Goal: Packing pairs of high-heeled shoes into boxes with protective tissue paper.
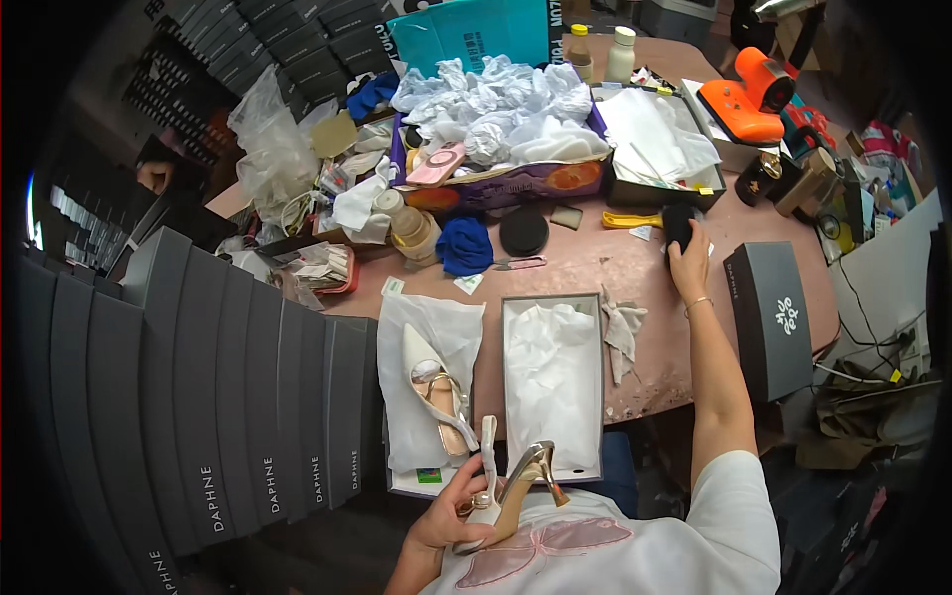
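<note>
My left hand (444, 518), low and close to my body, grips a pale slingback high-heeled shoe (514, 506); its metallic gold heel points up and to the right. At the table's right side, my right hand (691, 266) is closed on a small black block (678, 226), whose exact kind I cannot make out. A yellow handle (631, 221) lies against the block's left side. The matching white pointed shoe (422, 349) rests on white tissue paper (395, 436) left of centre. Beside it sits an open grey shoe box (601, 397) lined with white tissue (550, 367).
Tall stacks of dark grey shoe boxes (208, 397) line the left. A closed dark box (775, 327) stands right of my right arm. Farther back are a purple carton (496, 188) of crumpled paper, a bottle (412, 233), a blue cloth (464, 246) and an orange device (749, 104).
</note>
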### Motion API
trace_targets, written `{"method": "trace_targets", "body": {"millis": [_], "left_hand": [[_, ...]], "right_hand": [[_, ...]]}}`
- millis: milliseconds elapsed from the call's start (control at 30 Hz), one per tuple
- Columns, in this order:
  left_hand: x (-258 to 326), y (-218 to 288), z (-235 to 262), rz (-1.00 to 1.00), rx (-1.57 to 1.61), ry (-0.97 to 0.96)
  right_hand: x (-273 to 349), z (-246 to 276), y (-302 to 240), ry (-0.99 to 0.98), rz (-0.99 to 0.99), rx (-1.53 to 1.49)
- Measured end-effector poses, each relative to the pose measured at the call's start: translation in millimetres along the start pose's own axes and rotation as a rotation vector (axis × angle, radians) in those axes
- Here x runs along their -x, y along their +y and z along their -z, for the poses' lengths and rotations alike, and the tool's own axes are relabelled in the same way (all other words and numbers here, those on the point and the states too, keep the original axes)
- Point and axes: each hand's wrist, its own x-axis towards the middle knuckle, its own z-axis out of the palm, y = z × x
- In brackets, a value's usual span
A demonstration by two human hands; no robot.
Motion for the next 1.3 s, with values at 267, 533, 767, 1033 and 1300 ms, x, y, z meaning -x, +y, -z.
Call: {"method": "trace_targets", "body": {"millis": [267, 533, 767, 1033, 1300], "left_hand": [[-75, 21, 27, -0.234, 0.82, -0.048], [-83, -1, 28, -0.176, 1.432, -0.432], [-71, -23, 11, -0.182, 1.325, -0.371], [-28, -12, 31, -0.239, 0.071, -0.022], [-5, 25, -1, -0.363, -1.072, -0.02]], "right_hand": [[16, -53, -174, -0.333, 0.613, -0.195], [32, -81, -197, -0.407, 0.6, -0.272], [171, 85, -249, -0.679, 1.111, -0.409], [189, 126, -235, -0.61, 1.121, -0.551], [110, 87, -150, -0.15, 0.804, 0.069]]}}
